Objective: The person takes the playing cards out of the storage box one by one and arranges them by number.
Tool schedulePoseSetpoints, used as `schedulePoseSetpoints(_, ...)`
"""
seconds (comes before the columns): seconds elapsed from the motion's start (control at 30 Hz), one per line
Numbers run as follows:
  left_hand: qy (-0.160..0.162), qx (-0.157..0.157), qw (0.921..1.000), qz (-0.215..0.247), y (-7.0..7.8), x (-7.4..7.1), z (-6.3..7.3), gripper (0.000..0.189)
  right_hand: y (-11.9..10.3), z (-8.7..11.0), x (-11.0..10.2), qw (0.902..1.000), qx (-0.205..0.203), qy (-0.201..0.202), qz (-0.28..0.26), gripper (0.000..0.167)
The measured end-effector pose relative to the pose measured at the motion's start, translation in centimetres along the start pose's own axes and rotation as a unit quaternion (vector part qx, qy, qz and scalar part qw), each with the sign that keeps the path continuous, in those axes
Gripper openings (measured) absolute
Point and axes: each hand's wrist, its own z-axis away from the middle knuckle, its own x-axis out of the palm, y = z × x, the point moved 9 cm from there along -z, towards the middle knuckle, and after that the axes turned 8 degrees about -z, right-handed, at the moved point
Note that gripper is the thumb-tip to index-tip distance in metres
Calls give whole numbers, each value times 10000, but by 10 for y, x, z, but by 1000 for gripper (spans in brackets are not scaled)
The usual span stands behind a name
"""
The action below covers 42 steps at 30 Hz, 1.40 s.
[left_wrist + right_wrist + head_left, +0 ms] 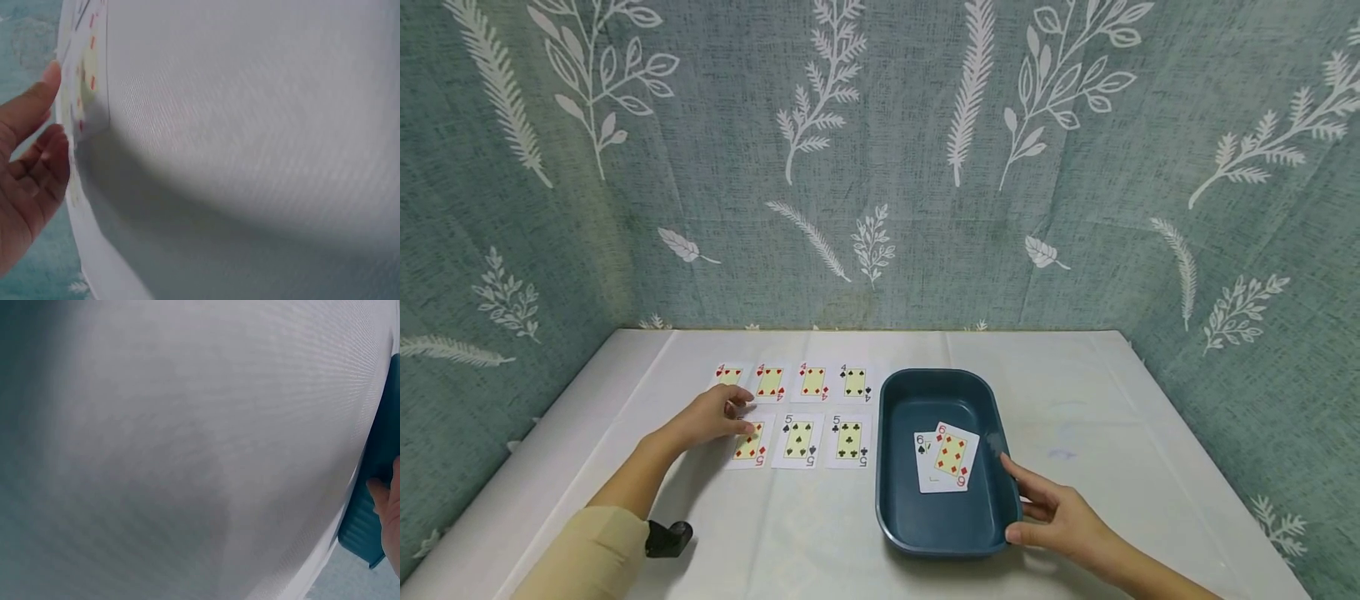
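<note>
Over the left end of two rows of playing cards, my left hand (pixel 711 417) has its fingers loosely bent, with a gap between thumb and fingers. Its thumb tip overlaps a red five (pixel 748 448), and its fingers are beside a red four (pixel 770 383). To the right lie a five of spades (pixel 798 440) and a five of clubs (pixel 848 442). My right hand (pixel 1048 512) grips the right side of a dark blue tray (pixel 940 533), thumb and forefinger at the rim. Inside, a six of diamonds (pixel 955 452) partly covers a black six (pixel 925 475).
Another red four (pixel 727 375), a diamond four (pixel 813 382) and a black four (pixel 854 383) share the back row. A black object (pixel 667 539) shows by my left sleeve (pixel 587 554). Leaf-patterned cloth (pixel 880 167) walls in the white table (pixel 1067 383).
</note>
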Motion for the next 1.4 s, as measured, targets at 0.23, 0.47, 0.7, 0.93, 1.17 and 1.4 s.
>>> schedulePoseSetpoints(0.23, 315, 322, 9984, 349, 23, -10, 1, 44, 1, 1, 0, 10000, 43, 36, 18, 81)
schedulePoseSetpoints(0.47, 814, 512, 9927, 733, 39, -21, -2, 45, 1, 1, 1, 10000, 44, -15, -38, 80)
schedulePoseSetpoints(0.7, 695, 514, 9887, 1221, 70, -21, -7, 46, -1, 0, 1, 10000, -11, -3, 29, 82)
schedulePoseSetpoints(0.93, 396, 823, 9811, 1706, 110, -15, -8, 53, -3, 1, 2, 10000, -69, -16, 33, 81)
schedulePoseSetpoints(1.17, 425, 1168, 9753, 1829, 143, -11, -13, 56, -3, 0, -1, 9998, -21, 79, 171, 80)
schedulePoseSetpoints(1.4, 318, 1472, 9716, 1823, 176, -1, -14, 52, -2, 1, 1, 10000, -60, -23, 76, 78)
